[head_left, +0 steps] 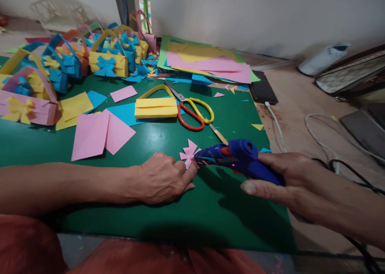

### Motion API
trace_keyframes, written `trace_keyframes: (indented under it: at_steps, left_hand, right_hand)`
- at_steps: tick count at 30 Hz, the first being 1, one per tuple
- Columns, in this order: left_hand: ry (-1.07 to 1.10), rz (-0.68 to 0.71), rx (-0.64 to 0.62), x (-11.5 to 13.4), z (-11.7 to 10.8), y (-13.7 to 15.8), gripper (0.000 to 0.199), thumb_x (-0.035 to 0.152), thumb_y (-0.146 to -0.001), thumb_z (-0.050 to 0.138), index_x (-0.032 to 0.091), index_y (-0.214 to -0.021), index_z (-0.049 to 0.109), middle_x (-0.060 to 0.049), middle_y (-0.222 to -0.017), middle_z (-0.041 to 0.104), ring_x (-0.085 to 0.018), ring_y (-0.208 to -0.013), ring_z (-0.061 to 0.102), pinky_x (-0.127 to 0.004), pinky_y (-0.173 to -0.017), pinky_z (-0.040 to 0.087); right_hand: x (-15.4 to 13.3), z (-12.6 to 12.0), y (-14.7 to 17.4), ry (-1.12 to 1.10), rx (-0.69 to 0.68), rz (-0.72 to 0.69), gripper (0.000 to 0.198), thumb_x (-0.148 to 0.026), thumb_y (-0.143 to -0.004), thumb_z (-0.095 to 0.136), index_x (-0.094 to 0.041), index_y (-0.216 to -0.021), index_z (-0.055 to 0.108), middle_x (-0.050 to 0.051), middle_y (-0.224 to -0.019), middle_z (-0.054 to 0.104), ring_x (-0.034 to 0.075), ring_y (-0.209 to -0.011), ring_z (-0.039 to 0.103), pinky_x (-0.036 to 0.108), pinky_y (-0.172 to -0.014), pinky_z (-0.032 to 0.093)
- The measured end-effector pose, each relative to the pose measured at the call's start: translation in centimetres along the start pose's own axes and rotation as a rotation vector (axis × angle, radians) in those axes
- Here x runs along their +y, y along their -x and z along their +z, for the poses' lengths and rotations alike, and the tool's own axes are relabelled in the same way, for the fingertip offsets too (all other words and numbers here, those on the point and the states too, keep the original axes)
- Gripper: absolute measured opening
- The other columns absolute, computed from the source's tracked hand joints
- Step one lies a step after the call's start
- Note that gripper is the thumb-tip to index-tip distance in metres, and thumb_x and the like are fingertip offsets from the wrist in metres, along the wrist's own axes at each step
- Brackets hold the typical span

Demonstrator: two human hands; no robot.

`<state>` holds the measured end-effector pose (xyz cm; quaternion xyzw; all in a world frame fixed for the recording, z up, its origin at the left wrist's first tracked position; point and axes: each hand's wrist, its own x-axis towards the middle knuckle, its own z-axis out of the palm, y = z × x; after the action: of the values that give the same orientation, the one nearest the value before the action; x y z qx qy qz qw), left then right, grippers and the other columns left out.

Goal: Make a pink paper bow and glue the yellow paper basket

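Note:
My right hand (288,178) is wrapped round the handle of a blue glue gun (240,158), its small red light lit. The gun's nozzle points left and meets the middle of a pink paper flower (189,152) on the green table (168,222). My left hand (164,178) is closed, with its fingertips at the flower's lower edge, holding it against the table. Just beyond the hands lie scissors (192,115) with one red and one yellow handle loop. Beside them rests a small yellow paper handbag (156,108) with a strap.
Finished paper handbags (108,64) with bows crowd the back left. Pink paper pieces (93,135) lie near my left forearm. Stacked coloured sheets (207,59) lie at the back. A phone (263,87) with a white cable (276,121) and a white cylinder (323,59) are on the right.

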<state>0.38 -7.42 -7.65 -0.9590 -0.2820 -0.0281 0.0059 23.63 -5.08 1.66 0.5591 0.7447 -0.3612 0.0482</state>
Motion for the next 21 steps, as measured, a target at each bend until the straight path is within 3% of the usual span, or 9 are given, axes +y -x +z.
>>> trace_keyframes:
  at_steps: [8,14,21]
  left_hand:
    - [0.014,-0.009,-0.015,0.02,-0.17,-0.18,0.04,0.037,-0.097,0.035,0.009,-0.124,0.045,-0.004,-0.077,0.066,-0.023,-0.059,0.066,-0.031,-0.038,0.04]
    - [0.021,-0.026,-0.041,0.0,-0.24,-0.2,0.041,0.038,-0.097,0.036,0.01,-0.125,0.044,-0.005,-0.08,0.066,-0.022,-0.062,0.066,-0.029,-0.039,0.038]
    - [0.034,-0.018,-0.034,-0.05,-0.23,-0.15,0.04,0.038,-0.097,0.036,0.01,-0.124,0.045,-0.005,-0.08,0.066,-0.024,-0.062,0.067,-0.031,-0.039,0.04]
  right_hand:
    - [-0.18,0.0,-0.11,-0.003,0.024,-0.039,0.037,-0.059,-0.071,0.054,-0.024,-0.057,0.051,-0.004,-0.05,0.043,0.013,-0.044,0.035,0.027,-0.04,0.028]
    - [-0.43,0.1,0.06,-0.101,0.031,-0.005,0.029,-0.053,-0.074,0.054,-0.025,-0.066,0.054,-0.007,-0.045,0.033,0.014,-0.045,0.036,0.025,-0.041,0.029]
    - [-0.04,0.04,-0.18,-0.078,0.015,-0.038,0.032,-0.056,-0.07,0.057,-0.024,-0.065,0.055,-0.006,-0.048,0.039,0.012,-0.042,0.033,0.025,-0.037,0.026]
